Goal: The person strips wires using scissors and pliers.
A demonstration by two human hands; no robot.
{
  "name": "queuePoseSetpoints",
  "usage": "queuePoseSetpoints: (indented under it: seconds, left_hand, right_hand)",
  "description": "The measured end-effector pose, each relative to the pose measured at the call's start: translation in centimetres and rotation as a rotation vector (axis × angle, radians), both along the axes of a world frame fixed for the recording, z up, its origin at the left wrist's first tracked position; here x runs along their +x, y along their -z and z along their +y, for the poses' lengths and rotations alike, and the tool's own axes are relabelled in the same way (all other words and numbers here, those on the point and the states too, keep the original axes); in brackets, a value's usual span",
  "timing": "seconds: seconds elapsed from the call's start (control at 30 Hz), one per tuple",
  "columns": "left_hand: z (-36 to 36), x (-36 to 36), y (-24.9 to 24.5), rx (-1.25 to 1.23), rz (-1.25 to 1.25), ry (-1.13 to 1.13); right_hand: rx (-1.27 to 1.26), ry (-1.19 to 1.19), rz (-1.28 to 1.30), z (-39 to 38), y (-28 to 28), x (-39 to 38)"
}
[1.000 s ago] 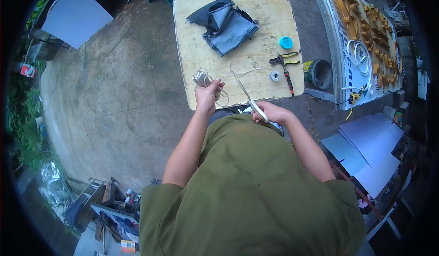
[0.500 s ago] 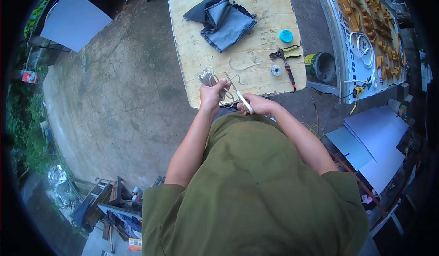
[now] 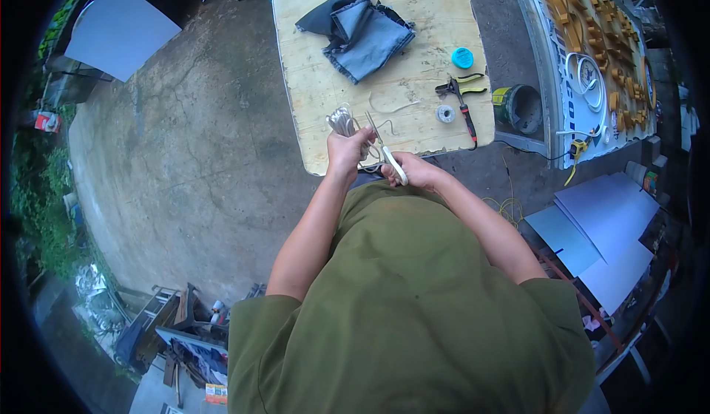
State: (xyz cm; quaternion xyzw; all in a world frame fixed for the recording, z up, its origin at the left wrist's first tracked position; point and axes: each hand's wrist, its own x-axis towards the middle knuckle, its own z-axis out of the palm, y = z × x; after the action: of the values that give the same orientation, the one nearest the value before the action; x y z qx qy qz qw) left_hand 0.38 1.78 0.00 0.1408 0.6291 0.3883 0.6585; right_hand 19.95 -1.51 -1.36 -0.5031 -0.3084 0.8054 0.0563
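Note:
My left hand (image 3: 346,152) is closed round a bundle of silvery-white cord (image 3: 341,121) over the near edge of the wooden tabletop (image 3: 314,81). Just to its right, my right hand (image 3: 414,171) grips the white handles of scissors (image 3: 394,164), whose blades point up beside my left fingertips. A thin end of the cord curls out past the blades. On the tabletop beyond lie a short loose strip (image 3: 394,109), a small spool (image 3: 445,114), pliers with yellow-green handles (image 3: 470,83) and a red-and-black tool (image 3: 469,124).
Folded denim cloth (image 3: 370,35) and a turquoise round container (image 3: 462,58) sit farther back on the tabletop. At the right are a bucket (image 3: 523,109) and a bench (image 3: 551,59) with orange-brown pieces, white tubing (image 3: 589,89) and a tape measure (image 3: 579,146).
My left hand and the cord bundle have shifted slightly right and up. The scissor blades now stand a little closer to my left fingertips.

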Motion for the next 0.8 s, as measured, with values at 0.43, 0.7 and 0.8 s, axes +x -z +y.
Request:
queuePoseSetpoints:
  seconds: [0.43, 0.7, 0.8]
  left_hand:
    - [0.2, 0.7, 2.5, 0.001, 0.046, 0.050]
    - [3.7, -5.0, 5.3, 0.106, 0.239, 0.030]
    - [8.4, -8.1, 7.4, 0.135, 0.534, 0.144]
  right_hand:
    - [0.040, -0.073, -0.172, 0.0, 0.3, 0.4]
    - [0.225, 0.139, -0.254, 0.2, -0.2, 2.6]
    - [0.419, 0.052, -0.434, -0.1, 0.9, 4.9]
